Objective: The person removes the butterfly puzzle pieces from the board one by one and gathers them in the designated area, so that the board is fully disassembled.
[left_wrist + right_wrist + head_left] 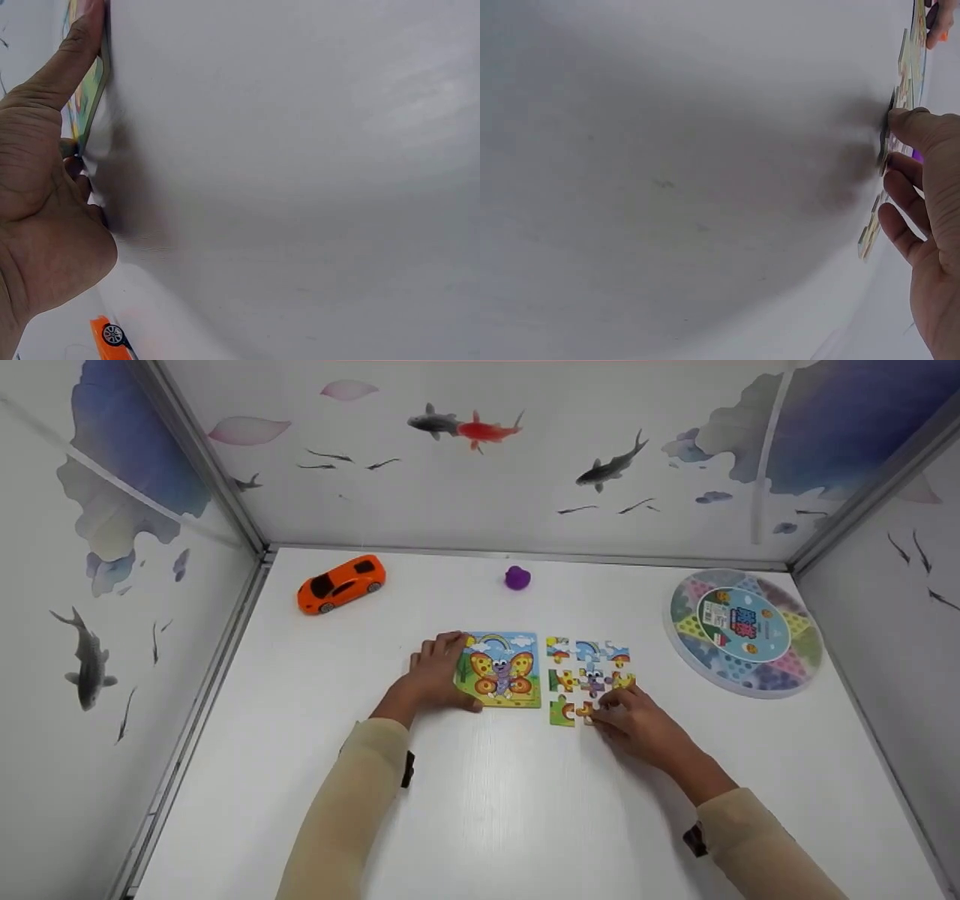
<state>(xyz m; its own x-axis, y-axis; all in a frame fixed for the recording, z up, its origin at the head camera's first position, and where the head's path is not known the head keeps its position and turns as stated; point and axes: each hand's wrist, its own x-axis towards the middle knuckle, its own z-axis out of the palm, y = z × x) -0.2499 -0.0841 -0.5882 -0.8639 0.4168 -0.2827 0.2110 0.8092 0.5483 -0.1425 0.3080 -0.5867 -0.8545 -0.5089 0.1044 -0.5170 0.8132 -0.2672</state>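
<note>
A square butterfly picture board [501, 667] lies flat on the white table, gripped at its left side by my left hand [439, 675]. In the left wrist view, the thumb [71, 56] runs along the board's near edge and the other fingers are partly hidden. To the board's right, loose jigsaw pieces lie in rows, such as a green corner piece [562, 711] and a rainbow piece [589, 650]. My right hand [641, 725] pinches a jigsaw piece [886, 139] between thumb and finger at the front row. That hand hides part of the lower right pieces.
An orange toy car [342, 585] stands at the back left, and a small purple toy [517, 578] at the back middle. A round flat case [686, 656] lies at the right. Printed white walls [487, 510] enclose the table's back and sides.
</note>
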